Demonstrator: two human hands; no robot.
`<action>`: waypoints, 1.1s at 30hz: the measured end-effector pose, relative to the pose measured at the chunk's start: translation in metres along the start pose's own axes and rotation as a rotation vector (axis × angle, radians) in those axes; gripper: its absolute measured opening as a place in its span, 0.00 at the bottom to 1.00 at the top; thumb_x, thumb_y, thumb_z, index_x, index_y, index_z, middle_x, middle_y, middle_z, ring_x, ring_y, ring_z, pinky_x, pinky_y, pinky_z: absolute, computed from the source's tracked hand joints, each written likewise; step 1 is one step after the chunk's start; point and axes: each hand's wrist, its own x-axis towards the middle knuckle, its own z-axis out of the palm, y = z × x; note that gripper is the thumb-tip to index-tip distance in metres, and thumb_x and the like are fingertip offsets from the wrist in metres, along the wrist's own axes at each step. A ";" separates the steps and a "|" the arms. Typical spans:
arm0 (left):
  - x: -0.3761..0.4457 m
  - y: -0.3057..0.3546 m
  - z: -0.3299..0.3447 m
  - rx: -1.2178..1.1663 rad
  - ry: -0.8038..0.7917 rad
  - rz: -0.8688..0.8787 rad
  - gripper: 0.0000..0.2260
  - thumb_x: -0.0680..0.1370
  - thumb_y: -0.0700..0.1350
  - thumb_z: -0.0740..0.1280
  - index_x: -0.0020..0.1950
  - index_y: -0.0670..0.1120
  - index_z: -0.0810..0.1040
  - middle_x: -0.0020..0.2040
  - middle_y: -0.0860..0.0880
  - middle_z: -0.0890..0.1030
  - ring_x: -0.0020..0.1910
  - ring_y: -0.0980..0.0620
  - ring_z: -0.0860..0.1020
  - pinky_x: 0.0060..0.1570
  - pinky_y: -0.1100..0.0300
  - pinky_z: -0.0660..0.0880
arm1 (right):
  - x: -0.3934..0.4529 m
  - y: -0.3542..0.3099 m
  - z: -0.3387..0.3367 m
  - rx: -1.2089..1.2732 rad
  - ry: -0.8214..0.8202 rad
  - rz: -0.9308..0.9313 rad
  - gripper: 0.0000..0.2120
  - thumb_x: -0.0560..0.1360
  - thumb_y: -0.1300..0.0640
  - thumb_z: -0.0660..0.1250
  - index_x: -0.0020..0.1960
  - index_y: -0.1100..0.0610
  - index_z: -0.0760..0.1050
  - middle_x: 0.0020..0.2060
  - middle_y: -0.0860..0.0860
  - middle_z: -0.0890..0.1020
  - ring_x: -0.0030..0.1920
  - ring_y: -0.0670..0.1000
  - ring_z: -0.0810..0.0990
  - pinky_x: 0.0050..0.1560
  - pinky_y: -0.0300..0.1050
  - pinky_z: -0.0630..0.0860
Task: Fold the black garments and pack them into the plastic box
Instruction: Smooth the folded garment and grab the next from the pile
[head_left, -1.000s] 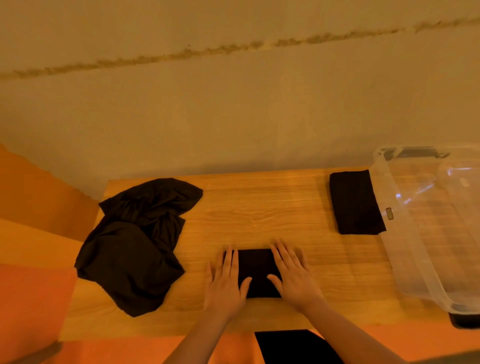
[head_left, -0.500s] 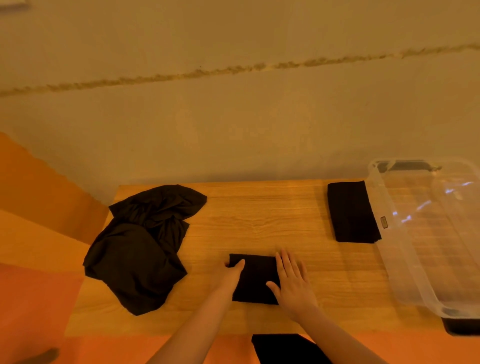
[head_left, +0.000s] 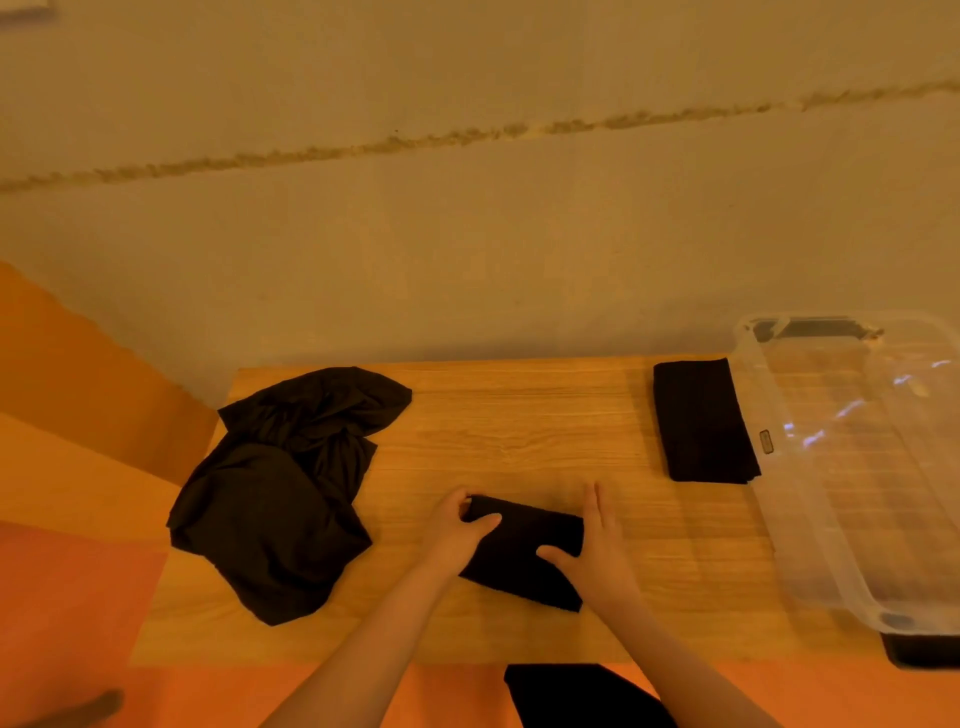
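Left hand: the left hand grips the left end of the small folded garment, fingers curled over its far corner and thumb laid on top.
Right hand: the right hand holds the right end of the same piece, fingers straight along its edge and thumb pressed across the cloth, so it pinches rather than lies flat.
Small folded garment: it sits near the front edge of the table, about midway along, slightly skewed to the edge.
Second folded garment: a neat dark rectangle near the back right corner, touching or just beside the wall of the plastic box.
Plastic box: clear, open-topped, overhanging the right end of the table; nothing dark shows inside it.
Unfolded pile: a crumpled black heap covers the left end, spilling past the left edge.
Handling: the cloth looks light, soft and limp; I judge it would sag and come unfolded if lifted by one corner.
Where to hold: both short ends at once, or a flat palm beneath with the other on top, should keep the layers together on the way to the box.
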 end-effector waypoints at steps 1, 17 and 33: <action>-0.001 0.009 -0.003 0.049 -0.044 0.074 0.11 0.73 0.42 0.70 0.55 0.50 0.76 0.58 0.50 0.77 0.56 0.55 0.75 0.57 0.58 0.73 | 0.006 -0.007 -0.011 0.037 -0.007 -0.064 0.50 0.69 0.46 0.72 0.76 0.51 0.40 0.76 0.47 0.44 0.76 0.49 0.46 0.74 0.46 0.53; -0.007 0.179 -0.060 0.259 -0.123 0.612 0.17 0.74 0.35 0.68 0.62 0.44 0.74 0.60 0.48 0.77 0.53 0.60 0.74 0.50 0.76 0.69 | 0.046 -0.095 -0.110 0.515 -0.555 -0.133 0.13 0.71 0.61 0.70 0.54 0.53 0.75 0.47 0.44 0.80 0.48 0.42 0.78 0.44 0.33 0.74; 0.004 0.161 0.005 -0.580 -0.271 -0.132 0.05 0.77 0.43 0.66 0.49 0.42 0.77 0.47 0.42 0.80 0.46 0.46 0.78 0.50 0.50 0.74 | 0.031 -0.061 -0.118 1.045 -0.389 0.160 0.22 0.69 0.63 0.70 0.60 0.53 0.70 0.54 0.54 0.78 0.55 0.55 0.77 0.53 0.50 0.76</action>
